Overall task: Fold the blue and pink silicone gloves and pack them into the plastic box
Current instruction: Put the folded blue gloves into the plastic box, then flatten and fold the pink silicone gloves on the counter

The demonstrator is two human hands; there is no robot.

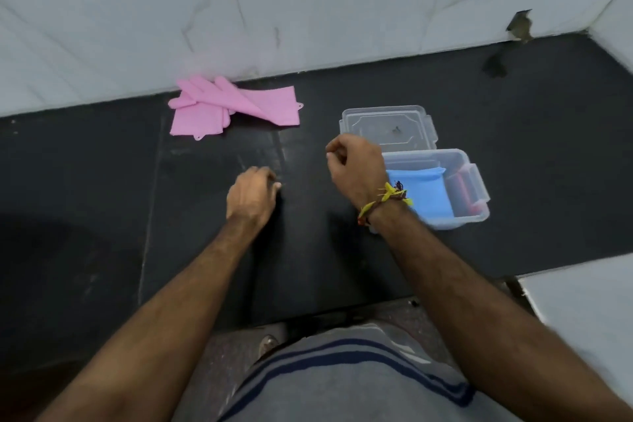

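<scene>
Two pink silicone gloves (230, 103) lie flat and overlapping on the black counter by the back wall, unfolded. A folded blue glove (428, 192) rests inside the clear plastic box (478, 195) at the right. My right hand (354, 169) hovers just left of the box with fingers curled, holding nothing. My left hand (253, 193) is low over the middle of the counter, fingers curled and empty. Both hands are well apart from the pink gloves.
The box's clear lid (388, 127) lies flat behind the box. Something red (462, 188) sits in the box beside the blue glove. A white tiled wall (308, 10) backs the black counter (102, 199). A white surface (589, 305) adjoins at the right front.
</scene>
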